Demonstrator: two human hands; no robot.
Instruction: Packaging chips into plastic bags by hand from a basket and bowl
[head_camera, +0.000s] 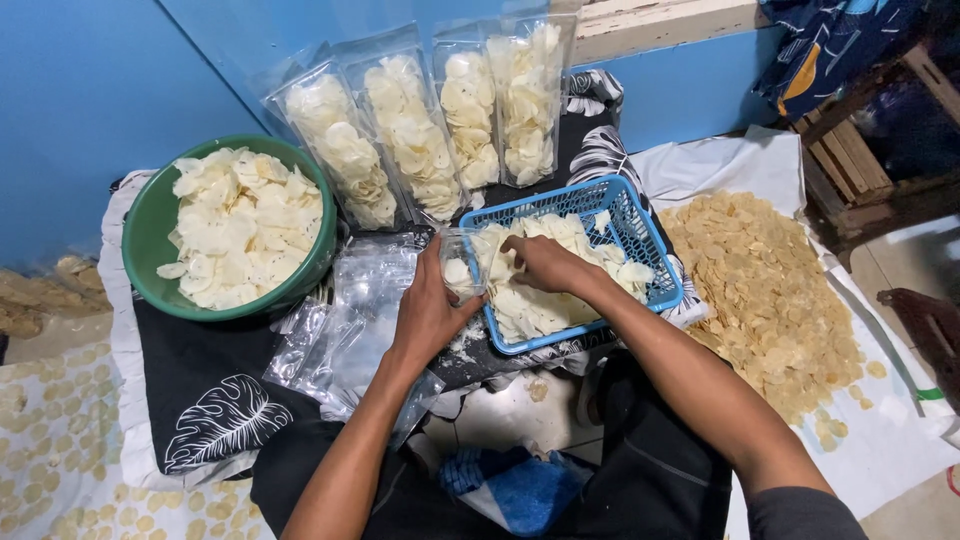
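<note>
Right now the left hand (428, 312) is wrapped around a small clear bag (458, 272), its open mouth facing the right hand (545, 265). That hand, just beside it, pinches white chips (535, 305) in the blue basket (650, 245).

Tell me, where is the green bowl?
In the head view, the green bowl of white chips sits at the left, against the blue wall, beside the filled clear bags.

Clear bag (458, 272), part-filled w/ pale chips, at blue basket (640, 240) edge
</note>
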